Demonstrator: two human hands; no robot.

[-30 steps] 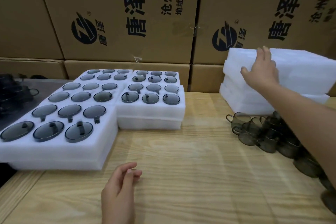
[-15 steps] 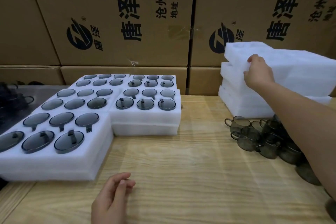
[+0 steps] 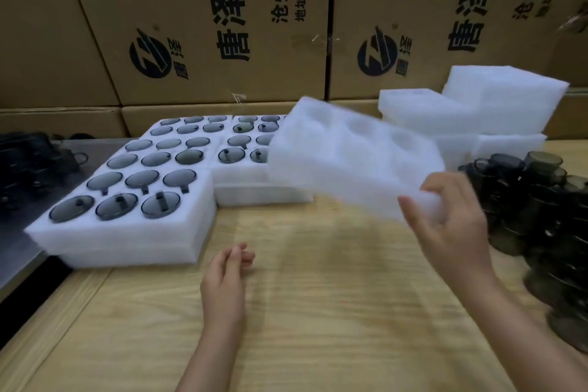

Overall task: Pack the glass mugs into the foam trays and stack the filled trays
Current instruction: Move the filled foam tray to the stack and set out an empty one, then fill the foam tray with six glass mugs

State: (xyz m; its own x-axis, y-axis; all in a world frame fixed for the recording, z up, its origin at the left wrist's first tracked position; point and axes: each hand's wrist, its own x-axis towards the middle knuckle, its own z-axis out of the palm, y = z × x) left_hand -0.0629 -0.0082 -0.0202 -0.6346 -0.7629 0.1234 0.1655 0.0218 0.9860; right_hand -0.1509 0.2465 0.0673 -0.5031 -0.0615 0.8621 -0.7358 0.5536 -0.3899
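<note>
My right hand (image 3: 451,226) grips the near right corner of an empty white foam tray (image 3: 346,153), which hangs tilted and blurred above the middle of the table. More empty foam trays (image 3: 461,111) are stacked at the back right. Loose smoky glass mugs (image 3: 534,200) crowd the table's right side. Filled foam trays (image 3: 127,226) stand stacked on the left, with another filled stack (image 3: 251,184) behind them, partly hidden by the lifted tray. My left hand (image 3: 226,283) rests on the wooden table, fingers loosely curled, holding nothing.
Large printed cardboard boxes (image 3: 203,25) wall off the back. A dark metal surface (image 3: 19,232) with more dark glassware (image 3: 28,162) lies at the far left. Bare wooden table (image 3: 318,312) stretches between my hands.
My right hand has pulled one empty tray off the back-right stack and carried it left and toward me over the table. My left hand has barely moved.
</note>
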